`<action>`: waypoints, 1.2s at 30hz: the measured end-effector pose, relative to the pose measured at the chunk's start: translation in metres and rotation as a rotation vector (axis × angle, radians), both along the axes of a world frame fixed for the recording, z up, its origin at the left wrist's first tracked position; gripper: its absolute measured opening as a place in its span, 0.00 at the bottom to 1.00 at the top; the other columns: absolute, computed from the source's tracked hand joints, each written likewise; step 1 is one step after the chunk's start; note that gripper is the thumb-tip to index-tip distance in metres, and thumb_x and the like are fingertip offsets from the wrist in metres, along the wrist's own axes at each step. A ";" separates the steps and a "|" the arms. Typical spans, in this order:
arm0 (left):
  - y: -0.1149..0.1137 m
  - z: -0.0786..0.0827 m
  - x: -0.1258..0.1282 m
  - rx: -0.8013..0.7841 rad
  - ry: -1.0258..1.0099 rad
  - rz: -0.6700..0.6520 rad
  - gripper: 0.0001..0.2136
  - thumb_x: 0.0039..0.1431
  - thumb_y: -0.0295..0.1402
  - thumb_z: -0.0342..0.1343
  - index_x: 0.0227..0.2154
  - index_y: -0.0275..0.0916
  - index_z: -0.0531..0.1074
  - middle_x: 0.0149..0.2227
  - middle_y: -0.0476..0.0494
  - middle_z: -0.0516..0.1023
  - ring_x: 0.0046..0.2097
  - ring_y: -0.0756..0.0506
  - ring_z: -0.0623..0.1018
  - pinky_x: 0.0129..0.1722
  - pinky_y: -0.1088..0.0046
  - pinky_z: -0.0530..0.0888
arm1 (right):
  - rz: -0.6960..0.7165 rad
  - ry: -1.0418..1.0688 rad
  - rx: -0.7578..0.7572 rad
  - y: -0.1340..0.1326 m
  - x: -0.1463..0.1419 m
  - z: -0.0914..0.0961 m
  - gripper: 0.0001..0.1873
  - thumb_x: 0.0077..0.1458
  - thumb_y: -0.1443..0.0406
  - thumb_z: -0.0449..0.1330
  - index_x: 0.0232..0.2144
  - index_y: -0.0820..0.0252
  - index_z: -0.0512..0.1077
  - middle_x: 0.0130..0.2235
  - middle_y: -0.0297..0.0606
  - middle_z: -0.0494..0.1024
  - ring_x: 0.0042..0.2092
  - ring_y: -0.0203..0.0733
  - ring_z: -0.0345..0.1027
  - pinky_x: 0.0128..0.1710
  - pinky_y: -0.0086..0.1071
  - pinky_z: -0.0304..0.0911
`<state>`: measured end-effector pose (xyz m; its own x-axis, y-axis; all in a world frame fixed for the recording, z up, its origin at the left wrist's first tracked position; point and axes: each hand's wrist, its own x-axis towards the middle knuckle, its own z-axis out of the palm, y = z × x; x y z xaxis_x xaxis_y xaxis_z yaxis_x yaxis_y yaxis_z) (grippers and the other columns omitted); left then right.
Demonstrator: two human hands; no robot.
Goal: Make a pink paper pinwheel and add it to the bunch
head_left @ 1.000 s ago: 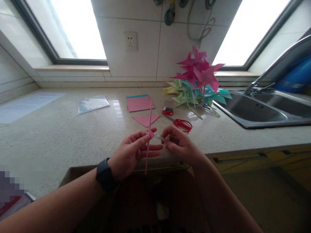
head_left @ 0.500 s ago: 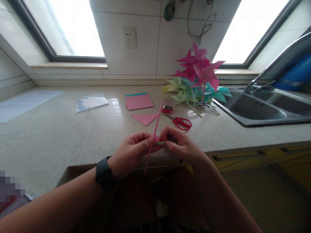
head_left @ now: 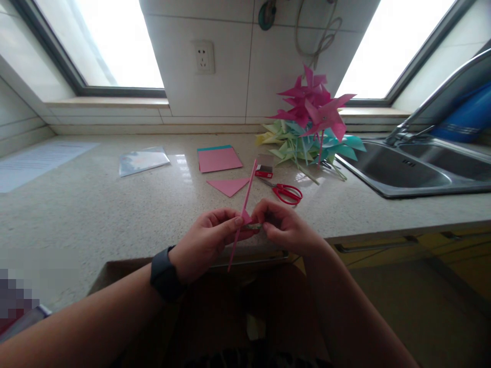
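My left hand (head_left: 209, 230) is closed around a slim pink stick (head_left: 250, 186), which slants up and to the right past the fingertips. A small pink piece of paper (head_left: 246, 217) shows beside the stick at the thumb. Below that paper lies a narrow grey-green piece (head_left: 252, 226), too small to name. My right hand (head_left: 287, 225) has its thumb and fingers pinched at the right end of this piece. Beyond the hands, a pink paper triangle (head_left: 228, 187) rests on the counter. Red-handled scissors (head_left: 287, 194) lie to its right, near a small red-and-black box (head_left: 264, 170).
A stack of pink and blue paper squares (head_left: 220, 159) and a clear plastic sleeve (head_left: 144, 161) lie on the counter (head_left: 95, 214). Several paper pinwheels (head_left: 318, 112) are heaped by the wall, left of the steel sink (head_left: 402, 193). Printed sheets (head_left: 42, 161) lie far left.
The fingers of my right hand have shifted slightly at the end of the grey-green piece. My left hand keeps its hold on the stick. The view has tilted a little.
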<state>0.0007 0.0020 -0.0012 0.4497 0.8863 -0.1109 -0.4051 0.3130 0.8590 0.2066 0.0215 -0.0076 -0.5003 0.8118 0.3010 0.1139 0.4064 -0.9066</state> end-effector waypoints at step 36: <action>-0.001 -0.001 0.000 0.007 -0.014 0.038 0.07 0.56 0.32 0.68 0.33 0.32 0.80 0.36 0.43 0.84 0.42 0.45 0.83 0.51 0.70 0.77 | 0.053 0.053 -0.071 0.000 0.000 0.002 0.10 0.46 0.73 0.54 0.33 0.57 0.66 0.30 0.30 0.64 0.31 0.35 0.56 0.29 0.29 0.53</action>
